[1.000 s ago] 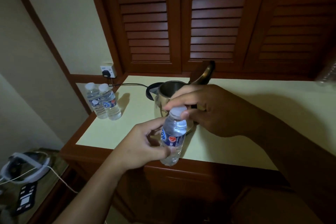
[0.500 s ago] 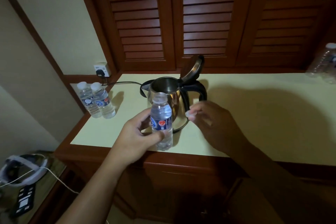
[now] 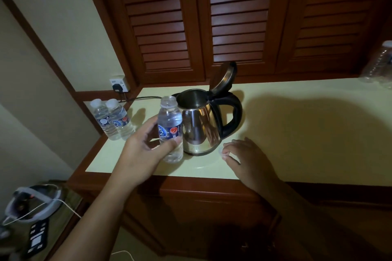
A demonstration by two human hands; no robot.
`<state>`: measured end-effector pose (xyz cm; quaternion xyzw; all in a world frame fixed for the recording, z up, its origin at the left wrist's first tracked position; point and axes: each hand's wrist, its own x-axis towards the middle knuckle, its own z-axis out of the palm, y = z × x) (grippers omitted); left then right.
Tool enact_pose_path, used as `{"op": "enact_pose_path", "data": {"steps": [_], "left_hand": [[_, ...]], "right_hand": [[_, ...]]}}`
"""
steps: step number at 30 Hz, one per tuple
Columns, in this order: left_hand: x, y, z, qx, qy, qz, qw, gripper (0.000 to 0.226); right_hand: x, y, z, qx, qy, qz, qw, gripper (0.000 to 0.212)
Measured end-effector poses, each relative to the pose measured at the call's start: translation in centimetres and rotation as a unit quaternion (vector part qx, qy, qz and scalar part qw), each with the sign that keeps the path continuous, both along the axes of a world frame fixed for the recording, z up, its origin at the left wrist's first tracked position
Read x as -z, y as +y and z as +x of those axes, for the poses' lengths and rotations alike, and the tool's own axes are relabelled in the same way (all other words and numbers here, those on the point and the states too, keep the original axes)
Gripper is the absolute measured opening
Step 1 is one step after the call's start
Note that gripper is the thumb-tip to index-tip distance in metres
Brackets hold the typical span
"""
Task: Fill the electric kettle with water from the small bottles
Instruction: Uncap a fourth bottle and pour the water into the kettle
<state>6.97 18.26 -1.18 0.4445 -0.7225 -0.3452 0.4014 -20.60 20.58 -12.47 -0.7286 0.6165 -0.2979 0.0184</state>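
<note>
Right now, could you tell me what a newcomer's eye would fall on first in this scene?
Most striking is the shiny steel kettle at the counter's middle, its lid flipped up. Just left of it, the left hand holds an uncapped small bottle upright, while the right hand sets the cap down by the kettle's base. Two capped bottles wait at the counter's left end.

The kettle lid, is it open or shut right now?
Open. The kettle lid is tipped up and back at the hinge above the handle, and the dark inside shows through the round mouth.
</note>
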Motion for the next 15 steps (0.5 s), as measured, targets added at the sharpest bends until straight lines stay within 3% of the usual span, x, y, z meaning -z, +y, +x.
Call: {"op": "enact_pose_path", "data": {"steps": [3, 7, 15], "left_hand": [[-0.7, -0.5, 0.1, -0.004, -0.039, -0.013, 0.999, 0.059], [-1.7, -2.0, 0.2, -0.02, -0.097, -0.039, 0.994, 0.054], [-4.1, -6.2, 0.5, -0.063, -0.282, -0.113, 0.95, 0.067]], "right_hand": [[0.3, 0.2, 0.1, 0.03, 0.036, -0.005, 0.999, 0.044], [0.7, -0.1, 0.3, 0.118, 0.122, 0.107, 0.98, 0.089], [1.1, -0.7, 0.3, 0.113, 0.16, 0.148, 0.969, 0.099]]}}
